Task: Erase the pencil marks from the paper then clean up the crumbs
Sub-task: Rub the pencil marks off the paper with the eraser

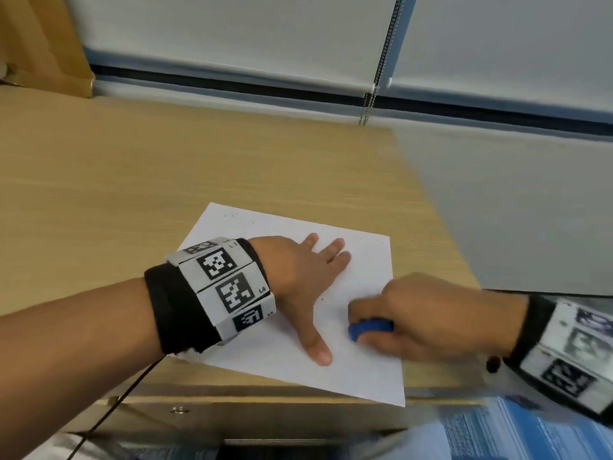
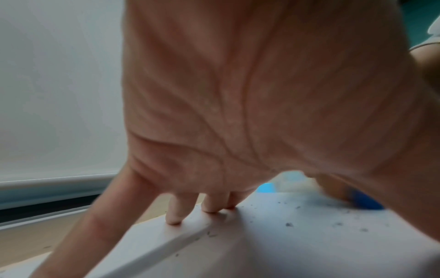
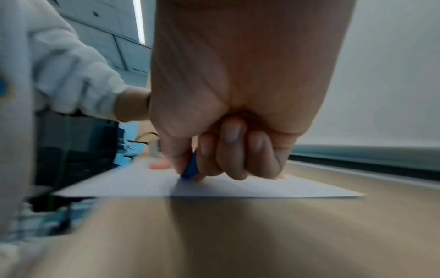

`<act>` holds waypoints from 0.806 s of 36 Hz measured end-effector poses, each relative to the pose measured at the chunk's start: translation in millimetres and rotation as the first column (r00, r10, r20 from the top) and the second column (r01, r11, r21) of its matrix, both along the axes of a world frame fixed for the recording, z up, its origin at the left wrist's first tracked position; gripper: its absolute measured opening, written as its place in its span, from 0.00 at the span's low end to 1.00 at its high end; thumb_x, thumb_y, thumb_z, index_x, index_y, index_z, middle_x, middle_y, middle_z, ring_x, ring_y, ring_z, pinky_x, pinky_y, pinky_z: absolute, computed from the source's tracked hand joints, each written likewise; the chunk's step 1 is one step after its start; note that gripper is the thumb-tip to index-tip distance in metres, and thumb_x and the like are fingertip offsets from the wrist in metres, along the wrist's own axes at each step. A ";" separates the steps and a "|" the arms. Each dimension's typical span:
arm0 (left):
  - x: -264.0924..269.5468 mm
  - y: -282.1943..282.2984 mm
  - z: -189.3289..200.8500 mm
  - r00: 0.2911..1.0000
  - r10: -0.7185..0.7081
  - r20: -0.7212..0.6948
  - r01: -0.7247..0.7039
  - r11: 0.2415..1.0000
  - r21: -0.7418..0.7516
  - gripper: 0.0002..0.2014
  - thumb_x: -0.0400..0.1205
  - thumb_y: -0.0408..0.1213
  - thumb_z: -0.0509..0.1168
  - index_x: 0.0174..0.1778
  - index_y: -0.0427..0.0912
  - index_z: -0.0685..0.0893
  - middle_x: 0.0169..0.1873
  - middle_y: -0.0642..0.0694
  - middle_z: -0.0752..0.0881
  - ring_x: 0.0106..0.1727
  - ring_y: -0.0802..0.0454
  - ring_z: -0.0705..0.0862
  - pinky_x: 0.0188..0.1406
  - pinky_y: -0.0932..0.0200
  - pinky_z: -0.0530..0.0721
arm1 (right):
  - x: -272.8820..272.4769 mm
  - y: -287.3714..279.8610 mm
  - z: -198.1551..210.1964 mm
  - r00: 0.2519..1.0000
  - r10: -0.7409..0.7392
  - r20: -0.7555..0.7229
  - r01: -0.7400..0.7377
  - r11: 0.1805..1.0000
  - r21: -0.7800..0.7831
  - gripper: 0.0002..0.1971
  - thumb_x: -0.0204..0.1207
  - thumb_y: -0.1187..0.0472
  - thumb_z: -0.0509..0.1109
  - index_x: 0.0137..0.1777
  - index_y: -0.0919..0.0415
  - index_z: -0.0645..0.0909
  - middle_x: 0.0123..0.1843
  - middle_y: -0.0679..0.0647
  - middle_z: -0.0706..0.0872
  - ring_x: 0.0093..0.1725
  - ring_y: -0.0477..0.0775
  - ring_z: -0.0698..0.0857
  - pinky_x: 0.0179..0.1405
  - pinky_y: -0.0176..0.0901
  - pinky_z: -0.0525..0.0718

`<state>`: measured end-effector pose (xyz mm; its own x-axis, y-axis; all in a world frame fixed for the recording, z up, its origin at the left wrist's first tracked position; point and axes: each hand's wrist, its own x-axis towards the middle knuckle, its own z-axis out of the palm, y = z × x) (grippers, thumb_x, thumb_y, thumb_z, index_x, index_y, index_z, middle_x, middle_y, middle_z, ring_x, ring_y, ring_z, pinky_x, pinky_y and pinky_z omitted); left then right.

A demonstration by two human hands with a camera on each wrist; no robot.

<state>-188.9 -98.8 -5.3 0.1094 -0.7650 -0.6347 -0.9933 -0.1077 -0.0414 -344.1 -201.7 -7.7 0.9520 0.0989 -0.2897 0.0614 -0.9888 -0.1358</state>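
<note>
A white sheet of paper (image 1: 361, 370) lies near the front edge of the wooden desk (image 1: 132, 180). My left hand (image 1: 308, 280) presses flat on the paper with spread, straight fingers (image 2: 173, 212). My right hand (image 1: 418, 317) pinches a blue eraser (image 1: 368, 328) between thumb and fingers, its tip down on the paper just right of my left thumb. The eraser (image 3: 190, 167) shows in the right wrist view too, and at the right edge as the blue eraser (image 2: 366, 202) in the left wrist view. Small dark crumbs (image 2: 289, 224) lie scattered on the paper (image 2: 273, 244). Faint marks (image 1: 234, 215) sit near its far corner.
A window sill and white roller blinds (image 1: 232, 31) with a bead chain (image 1: 368, 107) run behind the desk. A grey panel (image 1: 517, 210) adjoins the desk on the right. A drawer front (image 1: 232, 416) lies below the front edge, and blue printed sheets (image 1: 517, 433) at lower right.
</note>
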 end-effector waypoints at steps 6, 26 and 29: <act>0.4 -0.5 0.9 1.000 0.002 -0.006 -0.002 1.000 0.002 0.71 0.63 0.72 0.73 0.83 0.49 0.26 0.82 0.54 0.25 0.84 0.44 0.30 0.80 0.38 0.56 | -2.6 1.2 -1.0 0.999 0.023 0.035 -0.021 0.999 -0.044 0.07 0.83 0.46 0.57 0.50 0.47 0.72 0.28 0.44 0.72 0.25 0.44 0.70 0.30 0.41 0.68; -1.6 -2.2 2.5 1.000 -0.013 0.009 0.013 1.000 0.007 0.70 0.64 0.71 0.73 0.82 0.52 0.25 0.82 0.52 0.24 0.84 0.41 0.31 0.80 0.37 0.57 | 6.4 -14.2 0.6 0.994 -0.087 0.061 0.091 0.993 -0.072 0.07 0.81 0.47 0.59 0.48 0.48 0.74 0.30 0.44 0.73 0.29 0.45 0.72 0.35 0.45 0.74; -1.8 -2.1 0.9 1.000 -0.011 0.001 0.011 1.000 0.020 0.70 0.64 0.70 0.73 0.82 0.55 0.24 0.81 0.52 0.23 0.84 0.39 0.30 0.80 0.35 0.55 | -5.0 11.4 -1.9 0.999 0.038 -0.027 -0.036 0.997 0.069 0.06 0.81 0.47 0.61 0.50 0.47 0.75 0.31 0.43 0.73 0.28 0.43 0.72 0.34 0.40 0.70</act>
<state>-190.8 -100.8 -4.4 0.1020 -0.7535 -0.6495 -0.9944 -0.0961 -0.0447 -349.2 -190.3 -9.5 0.9390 0.1541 -0.3076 0.0927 -0.9743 -0.2051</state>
